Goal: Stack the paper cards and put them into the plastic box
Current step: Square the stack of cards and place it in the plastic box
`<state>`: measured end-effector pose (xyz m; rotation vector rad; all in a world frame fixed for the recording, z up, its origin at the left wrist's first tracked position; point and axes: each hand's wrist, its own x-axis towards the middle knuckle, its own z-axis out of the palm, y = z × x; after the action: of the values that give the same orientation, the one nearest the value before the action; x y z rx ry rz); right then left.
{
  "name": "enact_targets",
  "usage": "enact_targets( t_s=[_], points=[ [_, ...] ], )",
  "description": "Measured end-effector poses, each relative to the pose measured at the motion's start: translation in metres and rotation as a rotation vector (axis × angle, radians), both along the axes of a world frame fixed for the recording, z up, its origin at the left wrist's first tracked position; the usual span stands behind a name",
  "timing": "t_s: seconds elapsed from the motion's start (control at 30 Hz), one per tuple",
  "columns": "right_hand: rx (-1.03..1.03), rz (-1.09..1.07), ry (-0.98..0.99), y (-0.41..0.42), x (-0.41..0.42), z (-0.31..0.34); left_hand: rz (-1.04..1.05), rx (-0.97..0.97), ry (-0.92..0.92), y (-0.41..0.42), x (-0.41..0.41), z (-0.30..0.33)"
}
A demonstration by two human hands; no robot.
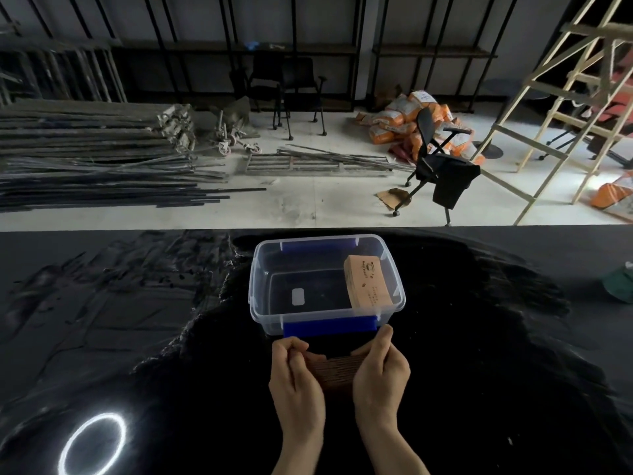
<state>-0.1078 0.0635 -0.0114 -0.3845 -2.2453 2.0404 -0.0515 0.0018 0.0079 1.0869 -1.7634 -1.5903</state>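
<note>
Standing near the table's [513, 371] far edge, the clear rigid box [327, 323] already holds one tan stack [368, 282] at its right wall. Left hand [296, 382] and right hand [380, 371] clamp a ribbed brown card stack [334, 370] before it; uneven squeeze may fan loose cards.

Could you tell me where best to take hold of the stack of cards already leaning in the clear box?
Probably by its long side edges near the top, coming from above. The stack of cards leans against the right wall of the box, so its upper end is free while the walls block any sideways approach.
</note>
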Motion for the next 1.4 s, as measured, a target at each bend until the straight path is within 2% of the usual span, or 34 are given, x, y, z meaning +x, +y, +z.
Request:
enact_targets(
  t_s=[0.03, 0.1, 0.17, 0.23, 0.3, 0.37, 0.43, 0.47, 0.53, 0.6, 0.67, 0.73, 0.97, 1.1, 1.17, 1.2, 1.27, 1.3, 1.4],
  points=[
    [-0.004, -0.017, 0.019, 0.003, -0.003, 0.007, -0.099, -0.017, 0.033, 0.000, 0.006, 0.008],
    [0.017, -0.016, 0.116, 0.011, -0.013, 0.025, -0.449, -0.054, 0.060, -0.007, 0.020, 0.024],
    [0.150, 0.036, 0.260, 0.018, -0.023, 0.044, -0.760, -0.265, -0.036, -0.024, 0.026, 0.038],
    [0.350, 0.122, 0.371, 0.020, -0.031, 0.059, -0.849, -0.517, -0.147, -0.035, 0.023, 0.054],
    [0.524, 0.177, 0.426, 0.016, -0.034, 0.070, -0.843, -0.634, -0.189, -0.038, 0.016, 0.069],
    [0.638, 0.191, 0.453, 0.011, -0.034, 0.082, -0.824, -0.638, -0.173, -0.038, 0.011, 0.077],
    [0.594, 0.234, 0.433, 0.011, -0.034, 0.095, -0.792, -0.575, -0.146, -0.040, 0.013, 0.079],
    [0.498, 0.265, 0.412, 0.015, -0.034, 0.102, -0.764, -0.523, -0.124, -0.041, 0.014, 0.080],
    [0.165, 0.380, 0.299, 0.025, -0.033, 0.108, -0.656, -0.376, -0.042, -0.045, 0.014, 0.080],
    [-0.173, 0.588, 0.048, 0.035, -0.028, 0.109, -0.512, -0.183, 0.046, -0.049, 0.011, 0.080],
    [-0.283, 0.781, -0.074, 0.040, -0.023, 0.102, -0.421, 0.019, 0.137, -0.051, 0.006, 0.082],
    [-0.236, 0.841, -0.031, 0.039, -0.017, 0.099, -0.393, 0.113, 0.164, -0.051, 0.001, 0.084],
    [-0.115, 0.750, 0.010, 0.031, -0.018, 0.105, -0.379, 0.221, 0.163, -0.057, -0.010, 0.089],
    [-0.076, 0.762, -0.016, 0.022, -0.020, 0.105, -0.360, 0.187, 0.138, -0.063, -0.014, 0.097],
    [0.030, 0.742, 0.087, 0.019, -0.025, 0.103, -0.280, 0.203, 0.142, -0.069, -0.015, 0.099],
    [0.192, 0.753, 0.167, 0.019, -0.029, 0.100, -0.234, 0.228, 0.140, -0.073, -0.016, 0.098],
    [0.718, 0.803, 0.341, 0.020, -0.040, 0.090, -0.160, 0.273, 0.129, -0.082, -0.015, 0.096],
    [0.915, 0.842, 0.418, 0.020, -0.044, 0.081, -0.133, 0.283, 0.130, -0.086, -0.015, 0.094],
    [1.148, 0.959, 0.468, 0.020, -0.043, 0.057, -0.093, 0.284, 0.114, -0.091, -0.014, 0.089]
  ],
)
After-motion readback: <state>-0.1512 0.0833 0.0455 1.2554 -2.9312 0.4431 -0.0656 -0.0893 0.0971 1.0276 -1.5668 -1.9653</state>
